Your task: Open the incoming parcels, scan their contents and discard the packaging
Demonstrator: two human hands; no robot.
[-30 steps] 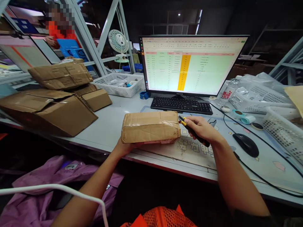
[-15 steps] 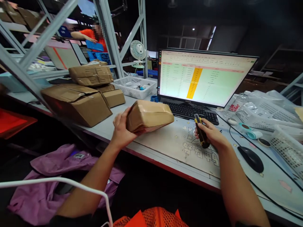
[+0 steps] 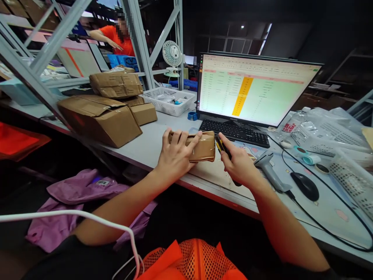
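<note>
A small brown cardboard box (image 3: 204,147) is gripped by my left hand (image 3: 176,155), whose fingers spread over its top and left side. My right hand (image 3: 240,159) is closed around a black and yellow utility knife (image 3: 223,147). The knife's front end is right at the box's right end; whether it touches the cardboard I cannot tell. Just right of my right hand, a grey barcode scanner (image 3: 272,171) lies on the desk mat. Behind both hands stands a black keyboard (image 3: 236,132).
Brown cartons (image 3: 101,118) are stacked on the left, beside a white basket (image 3: 167,102). A monitor (image 3: 256,91) stands behind the keyboard. On the right are a black mouse (image 3: 305,186), cables and a plastic bottle (image 3: 294,122). A co-worker (image 3: 122,37) stands beyond the rack.
My right hand has brought the knife leftward to the box's end. My left hand has turned the box and shifted its grip over the top. The scanner is now visible.
</note>
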